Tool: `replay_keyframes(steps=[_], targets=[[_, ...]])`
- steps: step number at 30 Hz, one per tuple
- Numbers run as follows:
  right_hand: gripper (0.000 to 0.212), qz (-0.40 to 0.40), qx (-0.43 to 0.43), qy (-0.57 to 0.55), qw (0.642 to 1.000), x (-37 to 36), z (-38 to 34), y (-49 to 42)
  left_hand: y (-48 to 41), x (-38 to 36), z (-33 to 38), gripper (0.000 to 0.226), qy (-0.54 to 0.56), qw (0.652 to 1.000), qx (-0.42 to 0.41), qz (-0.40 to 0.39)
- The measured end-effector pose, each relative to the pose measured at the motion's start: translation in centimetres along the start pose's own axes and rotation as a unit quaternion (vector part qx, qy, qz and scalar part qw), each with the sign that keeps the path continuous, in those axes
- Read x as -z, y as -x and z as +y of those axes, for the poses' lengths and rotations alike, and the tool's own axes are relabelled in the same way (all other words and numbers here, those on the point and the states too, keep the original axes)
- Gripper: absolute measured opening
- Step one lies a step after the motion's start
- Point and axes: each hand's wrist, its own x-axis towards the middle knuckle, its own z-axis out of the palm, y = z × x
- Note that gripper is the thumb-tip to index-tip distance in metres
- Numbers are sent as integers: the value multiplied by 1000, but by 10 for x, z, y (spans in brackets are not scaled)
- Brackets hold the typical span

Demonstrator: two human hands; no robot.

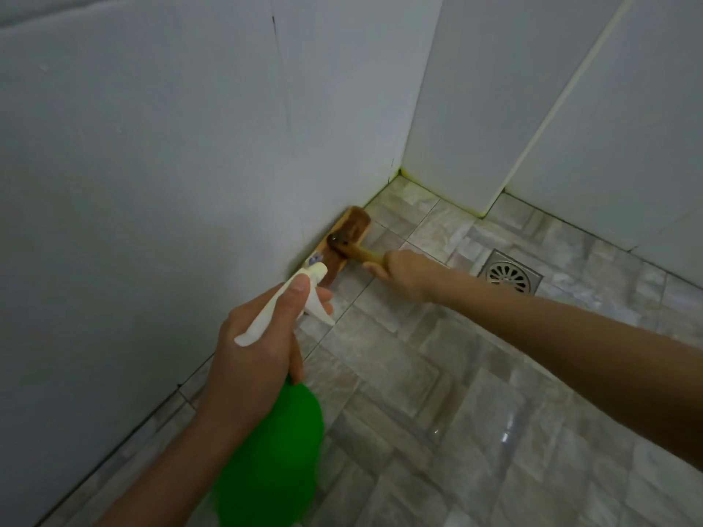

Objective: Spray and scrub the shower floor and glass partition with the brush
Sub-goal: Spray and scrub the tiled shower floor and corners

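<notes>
Head view, looking down into a shower corner. Your left hand [258, 348] is curled round the neck of the bottle [274, 458]. The green body hangs below the fist and the white spray head [281, 310] sticks out above. Your thumb lies along the top of the head and one finger hooks over the trigger. The nozzle points at the wall base, just beside the near end of the brush [346, 237].

Your right hand [399, 273] is out ahead, arm stretched in from the right, fingers wrapped tight round the brush handle. The brush has a brown wooden head. It lies lengthwise on the floor [437, 374], right against the foot of the left wall [152, 184], and its handle runs off right into your fist. It sits near the corner, not in it.

The floor is grey marbled tile in a staggered pattern, glossy. Bright glints at lower right may be wet; can't tell for sure. The drain [511, 276] is a square metal grate with a round slotted centre, set in the floor to the right of your right hand, apart from the brush.

The left wall has big pale tiles with thin dark joints. The back wall [475, 89] is the same pale tile, with a cream joint strip running diagonally. The grout [401, 173] at the corner and along the back wall's foot is stained yellow. Light is dim.
</notes>
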Motion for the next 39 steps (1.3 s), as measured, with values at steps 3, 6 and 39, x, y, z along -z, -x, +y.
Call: replay_keyframes(steps=[3,6,39], targets=[[47,25,-58,-4,998,16,23,-15,3,5,3,41,2,1000,-6,-12],[47,75,-135,-19,988,40,46,-28,8,17,2,46,7,1000,-2,-6],[51,-8,33,5,999,0,20,-6,15,50,-3,68,-23,998,20,47]])
